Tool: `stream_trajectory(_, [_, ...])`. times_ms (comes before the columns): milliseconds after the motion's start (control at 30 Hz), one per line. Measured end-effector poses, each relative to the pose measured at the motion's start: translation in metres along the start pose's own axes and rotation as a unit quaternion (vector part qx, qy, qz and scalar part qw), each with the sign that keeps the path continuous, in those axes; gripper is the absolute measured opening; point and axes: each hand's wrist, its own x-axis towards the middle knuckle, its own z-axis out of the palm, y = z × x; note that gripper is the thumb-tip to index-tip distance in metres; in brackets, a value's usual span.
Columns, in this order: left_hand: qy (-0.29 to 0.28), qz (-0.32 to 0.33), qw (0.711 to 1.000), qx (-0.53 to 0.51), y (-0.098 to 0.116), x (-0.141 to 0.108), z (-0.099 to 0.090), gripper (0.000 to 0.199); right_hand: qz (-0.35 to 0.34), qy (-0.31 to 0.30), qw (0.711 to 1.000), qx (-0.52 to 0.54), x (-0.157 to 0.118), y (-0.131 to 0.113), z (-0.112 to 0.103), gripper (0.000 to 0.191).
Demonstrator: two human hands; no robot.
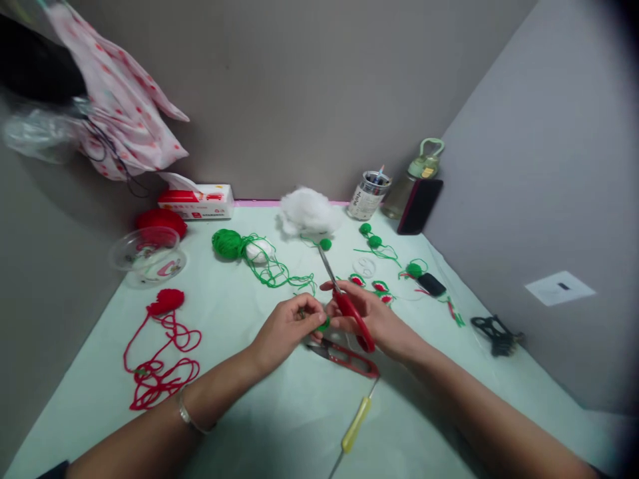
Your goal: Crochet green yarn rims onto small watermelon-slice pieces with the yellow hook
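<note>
My left hand [292, 326] pinches a small green crocheted piece [324, 324] between thumb and fingers. In my right hand [372, 316] is a pair of red-handled scissors [348, 306], blades pointing up and away; its fingertips come close to the green piece, and I cannot tell if they touch it. Below the hands lie red thread snips [349, 359] and a yellow-handled crochet hook [356, 426]. Just beyond the right hand sit small red, white and green crocheted pieces [380, 287]. A small green ball [325, 245] rests past the scissor tips.
Green yarn [228, 244] and red yarn [164, 303] trail loose strands on the left. White stuffing [308, 211] lies at the back. Along the walls are a tissue box [214, 199], plastic tub [144, 256], pen can [367, 199], bottle [399, 193], phone [420, 206] and black clip-like object [496, 334].
</note>
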Motion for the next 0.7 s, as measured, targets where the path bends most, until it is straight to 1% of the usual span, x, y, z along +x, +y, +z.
stream_trajectory(100, [0.024,0.002,1.000,-0.005,-0.005,0.007,-0.007,0.028,-0.028,0.008,0.995,-0.100,0.019,-0.020,-0.013,0.053])
stream_trajectory(167, [0.033,0.000,0.999,-0.008,-0.008,0.009,-0.009,0.029,-0.059,0.020,0.980,-0.187,0.042,-0.034,-0.020,0.048])
stream_trajectory(200, [0.034,-0.002,0.999,-0.010,-0.009,0.010,-0.010,0.029,-0.082,0.031,0.966,-0.245,0.056,-0.041,-0.021,0.044])
stream_trajectory(233, [0.035,-0.003,0.999,-0.011,-0.010,0.010,-0.011,0.029,-0.109,0.038,0.940,-0.322,0.073,-0.047,-0.021,0.040])
stream_trajectory(267, [0.035,-0.005,0.999,-0.013,-0.010,0.011,-0.011,0.029,-0.135,0.039,0.902,-0.407,0.091,-0.053,-0.019,0.036])
stream_trajectory(300, [0.034,-0.007,0.999,-0.015,-0.011,0.011,-0.011,0.029,-0.157,0.037,0.859,-0.487,0.111,-0.059,-0.015,0.032])
stream_trajectory(333, [0.033,-0.009,0.999,-0.017,-0.012,0.011,-0.011,0.030,-0.166,0.041,0.843,-0.511,0.132,-0.064,-0.009,0.030])
stream_trajectory(433, [0.026,-0.017,0.999,-0.027,-0.017,0.014,-0.012,0.034,-0.189,0.037,0.812,-0.551,0.198,-0.077,0.015,0.029])
stream_trajectory(533, [0.028,-0.024,0.998,-0.042,-0.023,0.019,-0.014,0.040,-0.210,0.021,0.785,-0.582,0.260,-0.091,0.043,0.033])
stream_trajectory(633, [0.031,-0.026,0.997,-0.058,-0.027,0.022,-0.015,0.044,-0.227,0.011,0.765,-0.602,0.306,-0.106,0.069,0.033])
stream_trajectory(700, [0.034,-0.023,0.997,-0.071,-0.026,0.022,-0.015,0.045,-0.240,0.004,0.754,-0.611,0.326,-0.114,0.085,0.039])
